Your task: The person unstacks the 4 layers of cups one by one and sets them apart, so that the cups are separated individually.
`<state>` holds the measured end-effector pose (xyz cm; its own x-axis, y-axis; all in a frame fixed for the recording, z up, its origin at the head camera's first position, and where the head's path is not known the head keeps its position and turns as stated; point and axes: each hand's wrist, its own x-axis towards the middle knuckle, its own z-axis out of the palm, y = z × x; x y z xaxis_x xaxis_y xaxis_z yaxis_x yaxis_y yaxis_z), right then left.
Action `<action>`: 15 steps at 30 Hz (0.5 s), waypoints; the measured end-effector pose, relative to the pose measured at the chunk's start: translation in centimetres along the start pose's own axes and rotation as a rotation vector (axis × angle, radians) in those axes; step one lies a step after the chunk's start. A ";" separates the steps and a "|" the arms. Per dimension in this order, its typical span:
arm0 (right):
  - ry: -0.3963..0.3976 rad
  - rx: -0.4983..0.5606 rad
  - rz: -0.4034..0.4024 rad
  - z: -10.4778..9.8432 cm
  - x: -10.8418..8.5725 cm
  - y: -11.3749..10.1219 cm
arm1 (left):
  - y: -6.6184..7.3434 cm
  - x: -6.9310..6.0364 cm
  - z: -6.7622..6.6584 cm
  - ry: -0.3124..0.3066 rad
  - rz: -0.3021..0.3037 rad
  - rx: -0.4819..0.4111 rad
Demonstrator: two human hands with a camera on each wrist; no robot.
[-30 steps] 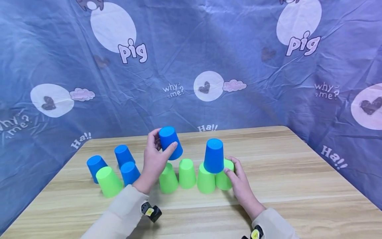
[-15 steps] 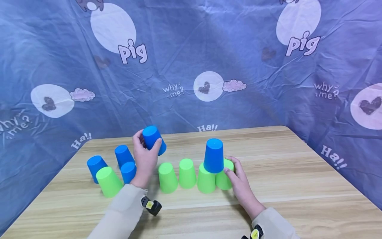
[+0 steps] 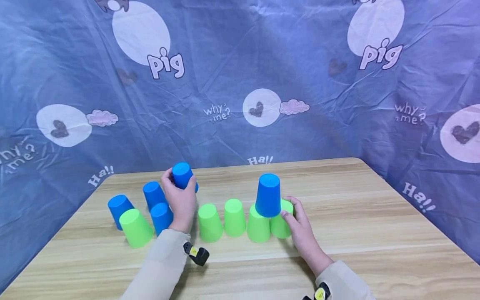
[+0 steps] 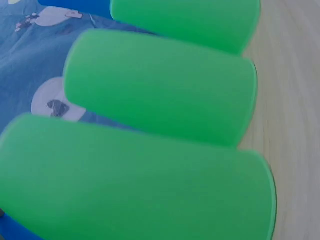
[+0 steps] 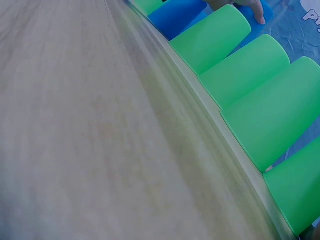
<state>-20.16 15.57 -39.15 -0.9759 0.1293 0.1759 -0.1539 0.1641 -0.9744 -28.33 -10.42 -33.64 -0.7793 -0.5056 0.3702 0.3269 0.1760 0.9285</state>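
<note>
Cup (image 3: 181, 176), blue, is gripped in left hand (image 3: 181, 205); right hand (image 3: 303, 230) holds green cup (image 3: 279, 228), second blue cup (image 3: 268, 196) just leftward.

Across the wood-grain table (image 3: 375, 233) stand four green cups (image 3: 234, 218) side by side, upside down, another green cup (image 3: 136, 229) and three blue cups (image 3: 153, 196) clustered left!

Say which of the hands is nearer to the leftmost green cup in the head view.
Left. The left hand, holding a blue cup, is beyond and to the right of the leftmost green cup; the right hand is farther right, at the rightmost green cup.
</note>
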 end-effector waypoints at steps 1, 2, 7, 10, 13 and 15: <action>-0.001 -0.001 -0.001 0.0 0.0 0.0 | -0.2 0.1 0.0 0.010 0.005 0.002; -0.002 -0.002 -0.001 0.0 0.0 0.0 | -0.4 0.2 0.0 0.019 0.005 0.005; -0.003 -0.008 -0.003 0.0 0.0 -0.1 | -1.1 0.3 0.1 0.047 -0.012 0.024; -0.004 -0.009 -0.005 -0.1 0.1 -0.1 | -1.5 0.3 0.1 0.051 -0.037 0.046; -0.004 -0.007 -0.004 0.0 0.1 -0.1 | -2.0 0.2 0.1 0.047 -0.059 0.070; -0.003 -0.005 -0.003 0.0 0.1 -0.1 | -2.4 0.3 0.1 0.045 -0.069 0.083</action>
<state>-20.20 15.57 -39.09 -0.9760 0.1256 0.1780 -0.1557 0.1691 -0.9732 -29.40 -10.85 -35.80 -0.7732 -0.5556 0.3056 0.2264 0.2082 0.9515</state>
